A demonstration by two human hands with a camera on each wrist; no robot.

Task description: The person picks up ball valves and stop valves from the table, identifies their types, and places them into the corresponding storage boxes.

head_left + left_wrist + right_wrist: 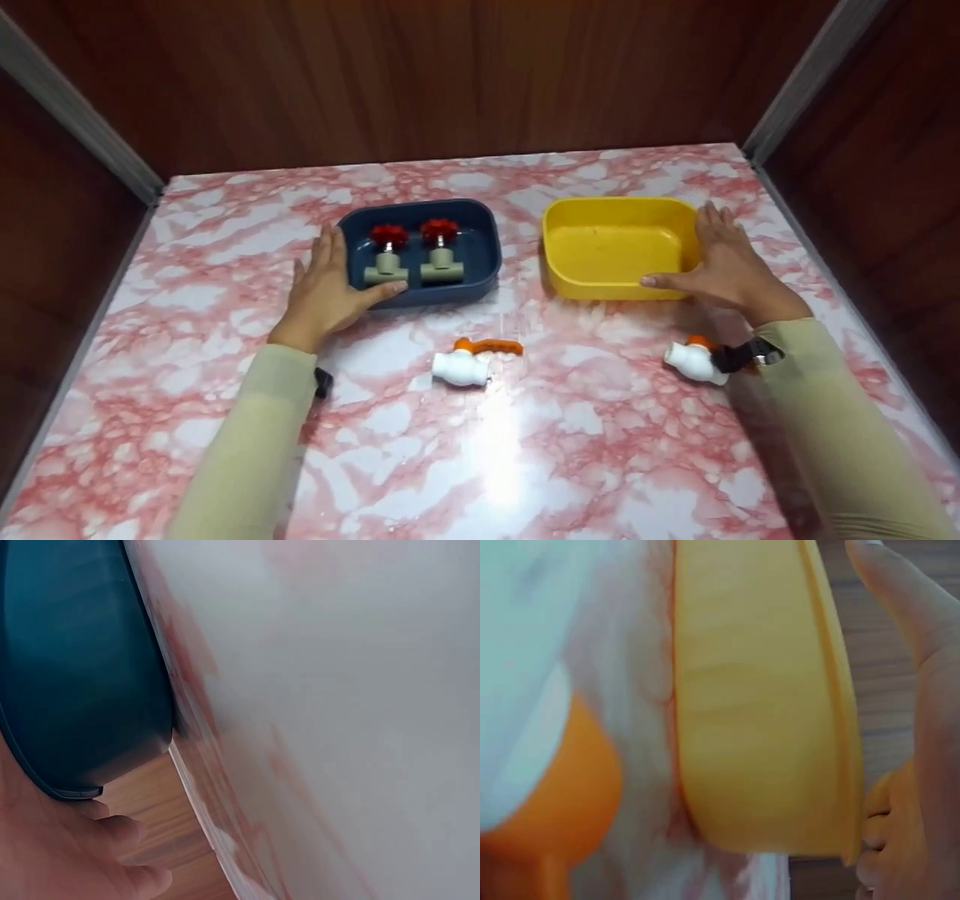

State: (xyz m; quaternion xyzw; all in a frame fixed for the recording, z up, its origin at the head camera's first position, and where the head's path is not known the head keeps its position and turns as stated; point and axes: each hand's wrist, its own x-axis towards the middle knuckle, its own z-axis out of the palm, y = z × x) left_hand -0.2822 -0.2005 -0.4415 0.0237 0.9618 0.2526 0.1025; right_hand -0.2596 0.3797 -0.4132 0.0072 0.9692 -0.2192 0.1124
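In the head view my left hand lies at the left end of a dark blue tray, fingers extended along its side and thumb at the front rim. Inside that tray are two beige tee-shaped valves, a left valve and a right valve, each with a red handwheel. My right hand is at the right end of a yellow tray, fingers straight and thumb by the front rim. Nothing lies in the yellow tray. In the right wrist view, the thumb stands apart from its wall.
A white ball valve with an orange lever lies in front of the trays. Another white ball valve is near my right wrist, partly hidden by the dark wrist strap. Wooden panels enclose the marbled table.
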